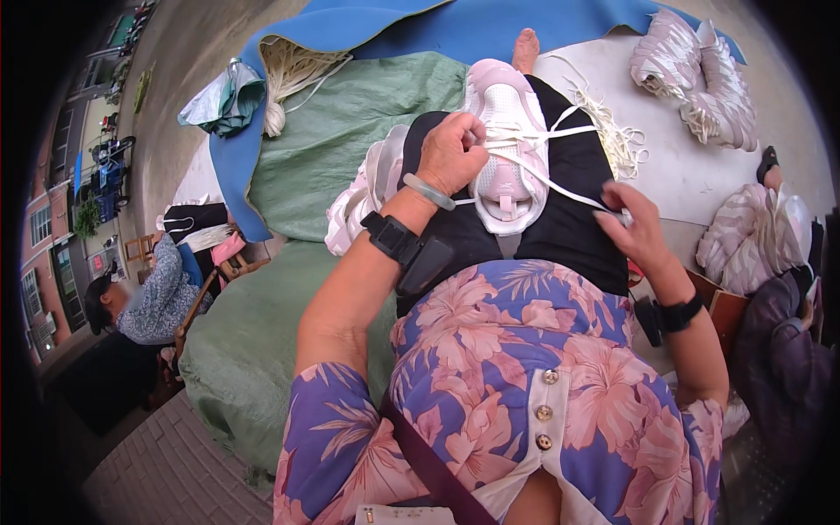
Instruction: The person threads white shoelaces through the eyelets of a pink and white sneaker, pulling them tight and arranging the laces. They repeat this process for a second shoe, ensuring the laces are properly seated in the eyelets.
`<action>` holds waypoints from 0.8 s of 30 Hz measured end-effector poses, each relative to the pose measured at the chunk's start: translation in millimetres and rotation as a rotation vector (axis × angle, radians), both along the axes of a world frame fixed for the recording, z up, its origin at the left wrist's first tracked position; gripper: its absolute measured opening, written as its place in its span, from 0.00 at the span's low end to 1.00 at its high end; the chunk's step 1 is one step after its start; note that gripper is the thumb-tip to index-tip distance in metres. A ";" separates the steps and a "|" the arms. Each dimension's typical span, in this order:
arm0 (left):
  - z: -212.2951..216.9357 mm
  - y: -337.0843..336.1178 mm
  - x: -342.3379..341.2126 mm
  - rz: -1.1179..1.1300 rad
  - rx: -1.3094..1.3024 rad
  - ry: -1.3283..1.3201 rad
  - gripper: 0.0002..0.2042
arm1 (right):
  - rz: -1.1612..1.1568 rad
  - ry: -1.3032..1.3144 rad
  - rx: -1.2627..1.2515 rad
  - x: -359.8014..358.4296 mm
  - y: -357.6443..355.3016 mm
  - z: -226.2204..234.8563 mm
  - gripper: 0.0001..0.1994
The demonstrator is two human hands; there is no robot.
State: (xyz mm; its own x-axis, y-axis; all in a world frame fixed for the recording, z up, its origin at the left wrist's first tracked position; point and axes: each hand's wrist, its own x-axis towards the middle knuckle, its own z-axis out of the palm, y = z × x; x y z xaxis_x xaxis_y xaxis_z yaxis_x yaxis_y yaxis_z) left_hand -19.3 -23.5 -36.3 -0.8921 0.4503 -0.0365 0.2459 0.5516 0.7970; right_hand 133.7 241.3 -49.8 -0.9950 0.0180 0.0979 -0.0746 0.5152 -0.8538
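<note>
A pale pink and white sneaker point(511, 131) lies across my lap with its toe pointing away and its heel toward me. White shoelaces point(560, 133) cross its tongue, and two strands stretch out to the right. My left hand point(451, 156) is at the sneaker's left side, its fingers curled in a pinch beside the lacing; what lies between them is hidden. To the right, apart from the sneaker, my right hand point(632, 226) pinches one shoelace strand between thumb and fingers. More pink and white shoe pieces point(367, 197) rest against my left thigh.
Loose white laces point(619, 140) lie beyond my right knee, and a lace bundle point(293, 74) at the far left. Strung shoe uppers point(700, 74) sit at the far right. Green sheeting point(350, 114) and a blue mat point(376, 26) spread around. Another person point(162, 293) sits at left.
</note>
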 end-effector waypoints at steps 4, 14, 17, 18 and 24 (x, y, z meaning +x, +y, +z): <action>2.4 23.9 14.9 -0.028 0.094 0.091 0.04 | 0.000 0.054 0.198 -42.9 -47.1 7.0 0.30; -24.1 38.6 26.1 0.074 0.011 0.151 0.03 | 0.092 0.103 0.400 -64.3 -84.7 -6.7 0.24; -24.7 34.4 25.9 0.052 0.047 0.217 0.03 | 0.047 0.103 0.341 -62.8 -85.9 -5.3 0.22; -24.1 32.8 25.1 0.030 0.027 0.241 0.03 | 0.068 0.076 0.361 -63.2 -87.8 -4.5 0.21; -11.7 20.1 22.5 0.072 -0.016 0.068 0.03 | 0.067 0.165 0.339 -65.9 -101.0 -9.1 0.16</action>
State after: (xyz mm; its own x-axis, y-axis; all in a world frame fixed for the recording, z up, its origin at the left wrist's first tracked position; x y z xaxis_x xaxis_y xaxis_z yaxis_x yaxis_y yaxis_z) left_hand 3.2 -3.4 -47.9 -0.9230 0.3845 0.0186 0.2583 0.5828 0.7705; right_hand 67.8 140.2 -59.0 -0.9633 -0.1071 0.2461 -0.2397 0.7558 -0.6094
